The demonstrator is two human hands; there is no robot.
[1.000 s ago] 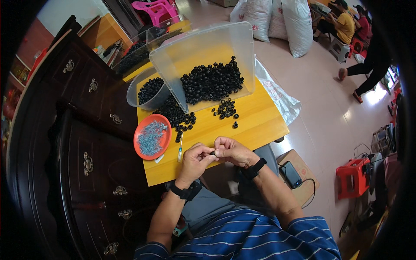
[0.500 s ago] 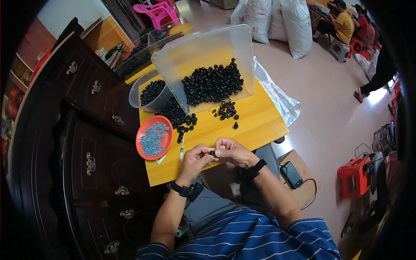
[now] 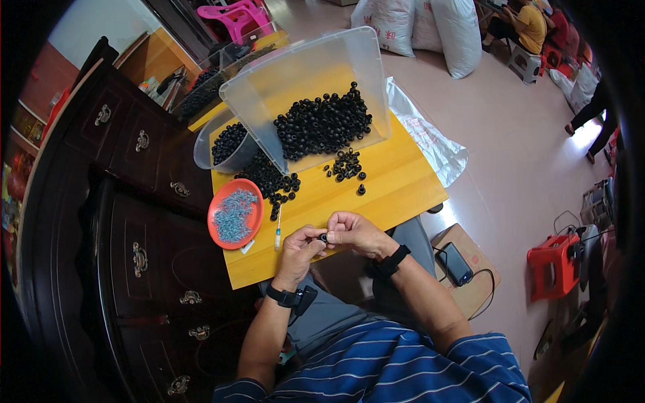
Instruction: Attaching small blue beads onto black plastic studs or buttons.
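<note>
Between the fingertips of my left hand (image 3: 298,252) and my right hand (image 3: 357,235) is a small round black part (image 3: 323,238), pinched by both just off the near edge of the yellow table (image 3: 376,193). Fingers cover much of it. Close by my left hand lies a slim screwdriver with a pale handle (image 3: 277,239). Left of that, an orange-red dish (image 3: 214,234) holds many small bluish metal pieces, perhaps screws. Loose black parts (image 3: 345,166) are scattered farther up the table, one standing apart from the rest (image 3: 361,190).
A clear plastic bin (image 3: 235,87) lies tipped toward me with black parts inside, beside a round clear tub (image 3: 203,149). A dark wooden cabinet (image 3: 154,235) borders the left. On the right are a cardboard box (image 3: 470,295), a red stool (image 3: 547,269) and, beyond, seated people.
The view has shifted slightly. Both hands keep the black part pinched, which now shows a little more of its ring-shaped face. A person at the far right has moved a leg.
</note>
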